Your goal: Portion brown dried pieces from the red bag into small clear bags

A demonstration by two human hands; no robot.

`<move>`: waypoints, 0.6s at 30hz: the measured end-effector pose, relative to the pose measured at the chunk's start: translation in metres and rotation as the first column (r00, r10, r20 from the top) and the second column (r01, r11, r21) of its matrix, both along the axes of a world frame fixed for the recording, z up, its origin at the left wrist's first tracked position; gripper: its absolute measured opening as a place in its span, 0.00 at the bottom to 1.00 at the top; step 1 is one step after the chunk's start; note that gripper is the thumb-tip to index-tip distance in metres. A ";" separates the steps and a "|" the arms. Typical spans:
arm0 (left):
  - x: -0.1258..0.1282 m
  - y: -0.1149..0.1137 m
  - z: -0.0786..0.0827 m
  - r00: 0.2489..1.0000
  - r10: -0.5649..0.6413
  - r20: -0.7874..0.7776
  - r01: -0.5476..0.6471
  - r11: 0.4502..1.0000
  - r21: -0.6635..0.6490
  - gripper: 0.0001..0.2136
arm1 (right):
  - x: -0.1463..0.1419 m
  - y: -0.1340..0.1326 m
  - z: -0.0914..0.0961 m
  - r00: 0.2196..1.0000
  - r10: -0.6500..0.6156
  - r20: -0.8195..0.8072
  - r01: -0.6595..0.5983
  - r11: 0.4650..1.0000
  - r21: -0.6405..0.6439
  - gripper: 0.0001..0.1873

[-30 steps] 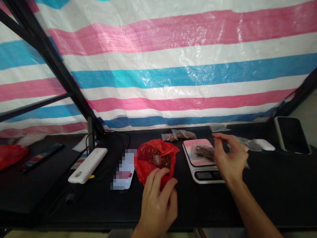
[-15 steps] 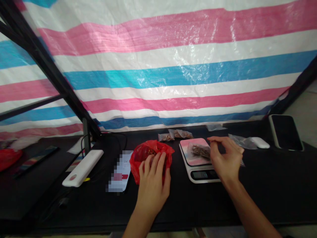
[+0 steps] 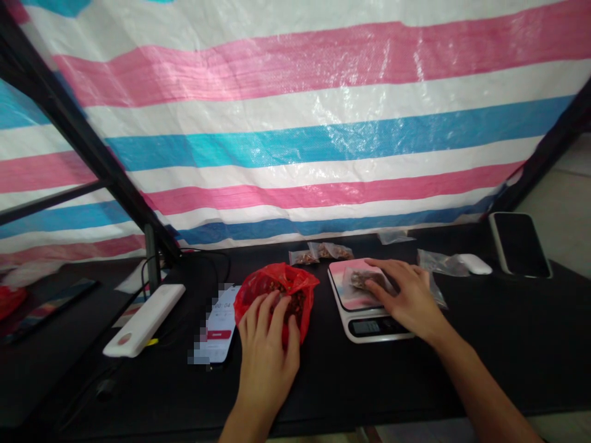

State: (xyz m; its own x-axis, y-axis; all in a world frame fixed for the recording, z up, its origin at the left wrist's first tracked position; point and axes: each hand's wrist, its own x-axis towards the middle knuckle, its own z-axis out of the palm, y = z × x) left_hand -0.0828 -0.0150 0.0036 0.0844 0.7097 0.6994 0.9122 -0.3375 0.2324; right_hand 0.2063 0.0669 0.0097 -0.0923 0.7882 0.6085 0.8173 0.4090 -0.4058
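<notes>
Your right hand (image 3: 409, 298) reaches over the scale (image 3: 357, 304) from its right side, the thumb at the small clear packet (image 3: 357, 278) of brown bits lying on the platform and the fingers stretched past it; thumb and fingers look apart, though I can't tell whether they pinch the plastic. Left of the scale, your left hand (image 3: 268, 344) sits at the mouth of the red bag (image 3: 252, 286), fingers spread and tips down by the brown pieces (image 3: 295, 301); whether they have closed on anything is hidden. Take the packet by its loose plastic rather than the filled part, and keep your palm's weight off the platform, since pressure would likely upset a reading. Work the left fingers well inside the bag's mouth, because that thin film looks easy to drag. Mind the edges: farther left of the scale, the lit phone (image 3: 221, 326) lies right up by the bag; behind and left of the scale are filled sachets (image 3: 330, 250); behind and right of it, crumpled clear plastic (image 3: 443, 263). The striped sheet (image 3: 277, 147) bounds your reach behind the scale. Your forearms probably have most room over the black tabletop (image 3: 318, 387) in front of the scale.
</notes>
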 end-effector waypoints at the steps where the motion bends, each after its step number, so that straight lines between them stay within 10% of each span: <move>1: 0.001 0.000 0.001 1.000 -0.001 0.016 0.001 1.000 0.006 0.14 | 0.000 0.001 -0.003 1.000 0.004 0.031 -0.004 1.000 -0.030 0.16; 10: -0.009 0.003 0.007 0.961 0.082 0.264 -0.096 0.994 0.043 0.09 | -0.044 -0.017 0.021 0.889 0.390 -0.239 -0.389 0.920 0.055 0.13; 18: -0.008 0.000 0.006 0.978 0.026 0.209 -0.023 1.000 -0.016 0.07 | -0.105 -0.032 0.023 0.896 0.438 0.074 -0.440 0.898 0.016 0.19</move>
State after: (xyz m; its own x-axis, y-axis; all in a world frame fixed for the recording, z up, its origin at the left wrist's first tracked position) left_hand -0.0912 -0.0148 0.0101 -0.0803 0.7192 0.6902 0.8508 -0.3113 0.4234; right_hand 0.1016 0.0345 0.0326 -0.4660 0.6389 0.6121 0.5766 0.7440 -0.3376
